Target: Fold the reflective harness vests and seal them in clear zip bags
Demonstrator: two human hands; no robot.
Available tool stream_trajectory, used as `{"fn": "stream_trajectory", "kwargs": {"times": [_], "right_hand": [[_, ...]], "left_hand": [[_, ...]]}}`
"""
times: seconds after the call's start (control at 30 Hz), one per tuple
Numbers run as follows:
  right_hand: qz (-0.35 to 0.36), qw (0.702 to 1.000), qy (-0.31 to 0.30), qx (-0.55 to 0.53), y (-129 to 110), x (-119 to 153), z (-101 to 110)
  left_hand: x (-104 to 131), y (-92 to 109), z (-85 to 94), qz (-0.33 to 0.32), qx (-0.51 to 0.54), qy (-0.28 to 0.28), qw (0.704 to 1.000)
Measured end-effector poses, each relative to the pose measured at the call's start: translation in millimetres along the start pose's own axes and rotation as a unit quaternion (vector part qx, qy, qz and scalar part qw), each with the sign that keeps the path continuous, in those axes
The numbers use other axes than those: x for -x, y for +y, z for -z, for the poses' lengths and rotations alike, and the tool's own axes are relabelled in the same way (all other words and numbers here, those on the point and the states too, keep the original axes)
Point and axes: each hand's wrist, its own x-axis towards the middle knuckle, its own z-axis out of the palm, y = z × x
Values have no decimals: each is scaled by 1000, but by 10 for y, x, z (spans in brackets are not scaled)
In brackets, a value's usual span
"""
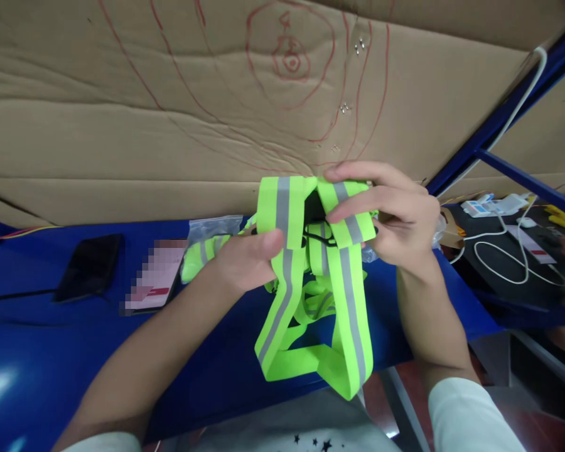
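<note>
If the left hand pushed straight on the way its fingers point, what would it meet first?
Probably the right hand: the left hand points right across the neon reflective strap both grip. Depth unclear.

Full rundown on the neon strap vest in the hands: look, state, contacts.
The reflective strap vest is fluorescent yellow-green webbing with a grey reflective stripe down the middle of each band. It looks like woven fabric. The upper bands are folded and bunched; long loops hang down in front of the blue table. The left hand pinches one band, the right hand grips the folded top. A thin black cord shows between the folds.
</note>
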Motion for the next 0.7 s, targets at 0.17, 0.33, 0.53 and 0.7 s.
{"fn": "stream_trajectory", "kwargs": {"times": [0.17,0.33,0.53,0.7], "right_hand": [[-84,979,-166,-79,47,-9,225],[-109,948,-164,-251,184,6,288],[-291,944,-135,-73,39,-45,38],[-274,948,-134,-92,-1,-41,-52]], "left_hand": [[-34,68,-119,8,9,-11,1000],[-60,56,-61,-9,-19,21,1000],[-73,0,105,-38,-124,27,991],[-71,10,200,15,-137,-16,990]]}}
